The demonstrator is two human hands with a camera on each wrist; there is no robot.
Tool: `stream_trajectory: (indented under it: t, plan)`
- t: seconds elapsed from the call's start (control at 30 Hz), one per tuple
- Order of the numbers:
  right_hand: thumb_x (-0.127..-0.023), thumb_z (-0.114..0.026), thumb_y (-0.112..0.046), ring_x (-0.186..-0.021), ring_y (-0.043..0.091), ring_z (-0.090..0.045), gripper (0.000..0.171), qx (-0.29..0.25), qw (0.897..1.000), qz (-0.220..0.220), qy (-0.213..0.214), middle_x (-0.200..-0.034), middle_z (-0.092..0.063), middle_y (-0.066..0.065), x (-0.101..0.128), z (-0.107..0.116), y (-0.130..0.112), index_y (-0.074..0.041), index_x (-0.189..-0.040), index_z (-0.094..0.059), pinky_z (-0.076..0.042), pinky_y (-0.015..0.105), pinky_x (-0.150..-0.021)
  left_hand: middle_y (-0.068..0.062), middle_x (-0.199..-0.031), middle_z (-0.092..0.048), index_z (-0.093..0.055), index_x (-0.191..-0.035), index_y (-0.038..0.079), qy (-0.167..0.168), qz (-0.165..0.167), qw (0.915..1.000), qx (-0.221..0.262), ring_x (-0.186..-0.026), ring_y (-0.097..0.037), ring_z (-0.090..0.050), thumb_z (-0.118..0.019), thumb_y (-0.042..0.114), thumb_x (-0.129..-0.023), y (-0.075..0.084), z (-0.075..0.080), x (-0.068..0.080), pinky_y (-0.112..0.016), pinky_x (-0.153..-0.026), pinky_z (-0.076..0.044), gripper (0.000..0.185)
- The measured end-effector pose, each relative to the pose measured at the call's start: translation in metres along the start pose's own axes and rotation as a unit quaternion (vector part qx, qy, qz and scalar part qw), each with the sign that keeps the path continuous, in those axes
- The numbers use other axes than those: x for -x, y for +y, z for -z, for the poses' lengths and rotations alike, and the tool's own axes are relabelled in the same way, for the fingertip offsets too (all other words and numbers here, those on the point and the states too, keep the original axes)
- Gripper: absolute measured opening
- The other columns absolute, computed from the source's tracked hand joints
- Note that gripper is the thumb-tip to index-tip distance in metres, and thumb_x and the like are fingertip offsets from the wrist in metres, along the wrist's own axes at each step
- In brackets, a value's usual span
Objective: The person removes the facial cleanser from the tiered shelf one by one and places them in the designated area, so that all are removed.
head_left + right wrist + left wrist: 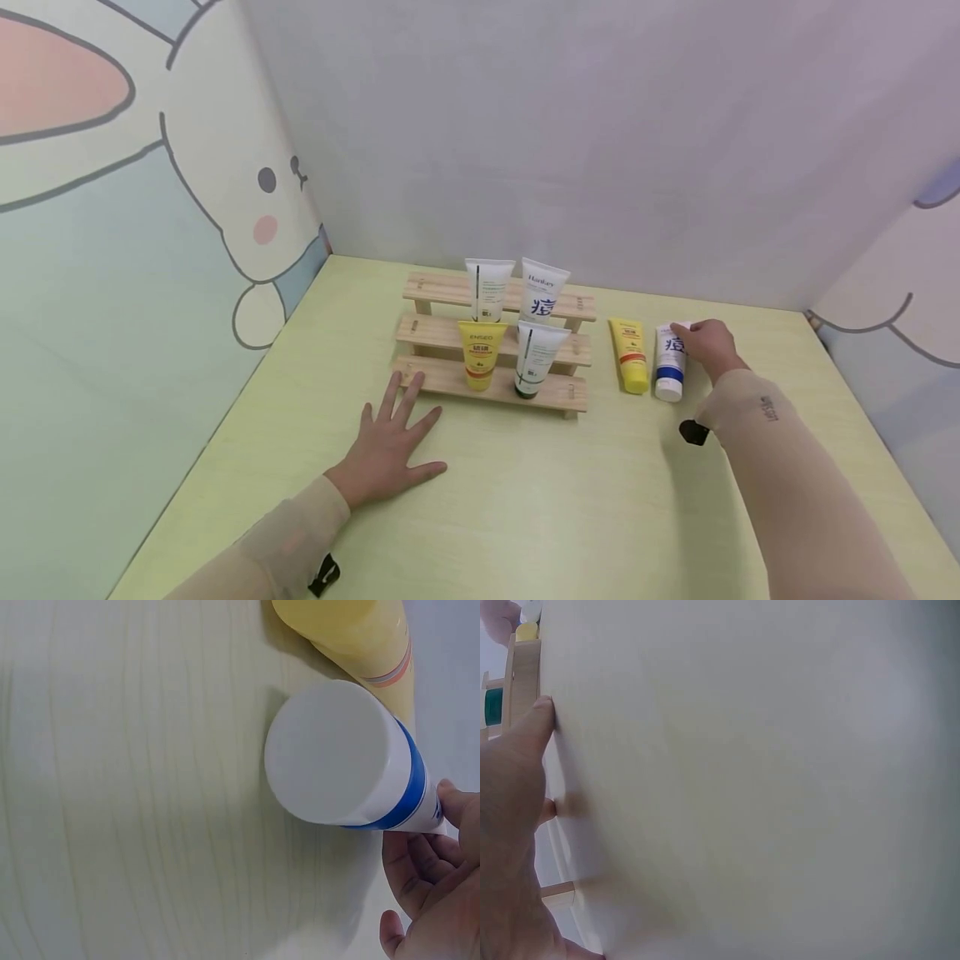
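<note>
White tube runs lengthwise away, cap nearest; right fingers pinch its far end, left fingers spread.

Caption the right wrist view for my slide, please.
Right hand pinching a blue-banded white tube beside a yellow tube.

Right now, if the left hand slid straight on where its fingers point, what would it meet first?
Probably the pale wooden three-tiered rack, at its lowest step; the left hand might be touching it.
</note>
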State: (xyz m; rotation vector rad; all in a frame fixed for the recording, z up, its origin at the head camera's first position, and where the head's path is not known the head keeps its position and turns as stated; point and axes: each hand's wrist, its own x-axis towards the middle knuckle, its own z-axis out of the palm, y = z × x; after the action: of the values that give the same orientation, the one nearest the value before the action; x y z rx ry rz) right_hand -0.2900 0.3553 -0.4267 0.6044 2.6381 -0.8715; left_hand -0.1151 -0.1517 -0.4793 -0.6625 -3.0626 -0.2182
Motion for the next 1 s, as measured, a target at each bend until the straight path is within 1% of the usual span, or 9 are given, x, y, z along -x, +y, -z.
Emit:
stream_trajectory:
  t: [0.33,0.53,0.8,0.9,1.0]
  plan:
    - [-0.101,-0.036,-0.052,-0.130,0.041,-0.038,0.078,-0.024,0.999,-0.027,0.003,-0.150,-0.032,0.032,0.004,-0.001,-0.001,0.007,-0.150,-0.024,-0.032,0.056,-0.113,-0.011,-0.166,0.003,-0.046,-0.146,0.026,-0.001,-0.002,1.0000,-0.004,-0.151,-0.043,0.008,-0.052,0.075,-0.083,0.001,0.002,-0.001,-0.079,-0.097,-0.030,0.080]
    - [-0.101,-0.035,-0.052,-0.135,0.044,-0.035,0.077,-0.019,0.999,-0.031,0.009,-0.151,-0.032,0.031,0.011,0.002,0.000,0.007,-0.149,-0.026,-0.030,0.058,-0.113,-0.010,-0.166,0.005,-0.045,-0.146,0.026,-0.002,-0.002,1.0000,-0.007,-0.151,-0.043,0.008,-0.051,0.076,-0.083,0.001,0.001,-0.001,-0.079,-0.097,-0.030,0.080]
    - [-0.100,-0.037,-0.053,-0.133,0.050,-0.035,0.075,0.036,0.999,-0.012,0.012,-0.145,-0.041,0.030,0.019,0.012,0.009,0.008,-0.144,-0.037,-0.021,0.067,-0.109,-0.010,-0.166,0.004,-0.045,-0.146,0.027,-0.002,-0.002,0.9999,-0.010,-0.151,-0.043,0.008,-0.051,0.076,-0.083,0.001,0.001,-0.001,-0.079,-0.097,-0.030,0.080]
    - [-0.099,-0.037,-0.055,-0.135,0.052,-0.033,0.077,0.049,0.999,-0.004,0.014,-0.139,-0.049,0.029,0.019,0.017,0.012,0.008,-0.145,-0.035,-0.018,0.070,-0.109,-0.010,-0.166,0.004,-0.045,-0.146,0.027,-0.004,0.000,1.0000,-0.008,-0.151,-0.043,0.008,-0.052,0.075,-0.083,0.001,0.001,-0.001,-0.079,-0.097,-0.029,0.080]
    - [-0.099,-0.036,-0.056,-0.135,0.052,-0.034,0.080,0.038,0.999,0.011,0.022,-0.130,-0.059,0.026,0.017,0.022,0.013,0.008,-0.147,-0.031,-0.013,0.072,-0.108,-0.011,-0.166,0.002,-0.045,-0.146,0.026,-0.004,0.000,1.0000,-0.007,-0.151,-0.043,0.007,-0.053,0.074,-0.083,0.001,0.001,0.000,-0.079,-0.097,-0.029,0.080]
